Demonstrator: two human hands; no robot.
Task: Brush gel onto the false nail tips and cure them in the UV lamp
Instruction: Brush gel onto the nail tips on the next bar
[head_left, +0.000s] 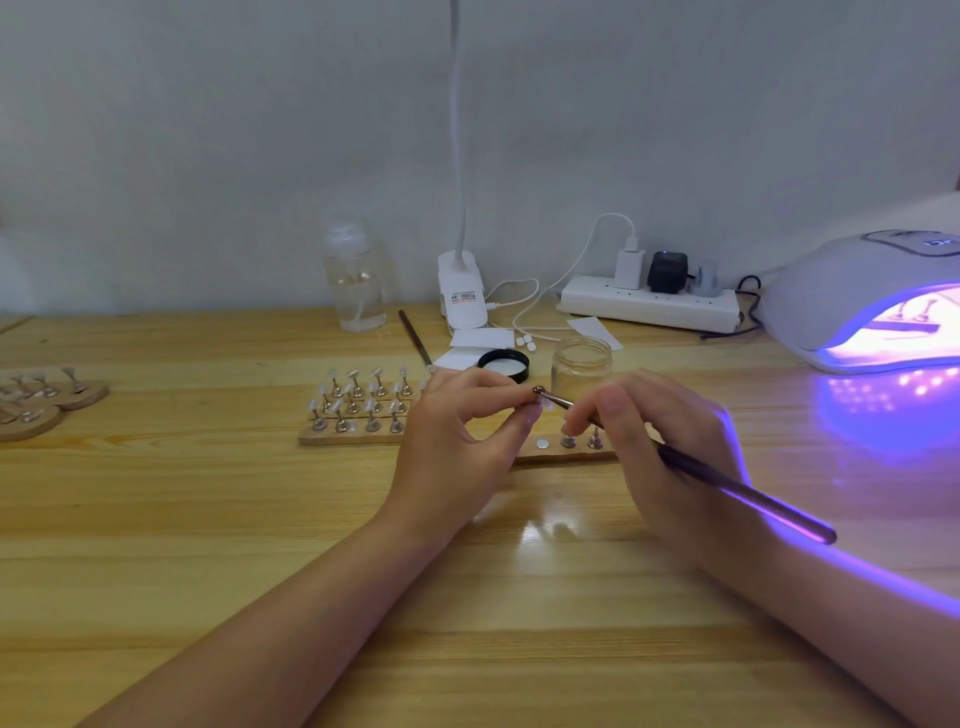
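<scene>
My left hand pinches a small metal nail stand with a false tip on it, lifted above the wooden holder board. In my right hand is a long dark gel brush, its tip touching the held nail tip. Several white false tips on metal stands stand in rows on the board's left part. Two stands remain on its right part. An open glass gel jar sits just behind my hands. The UV lamp glows purple at the right, with a stand board inside.
The jar's black lid lies left of the jar. A second brush, a clear bottle, a desk lamp base and a power strip line the back. Round wooden stands sit at far left.
</scene>
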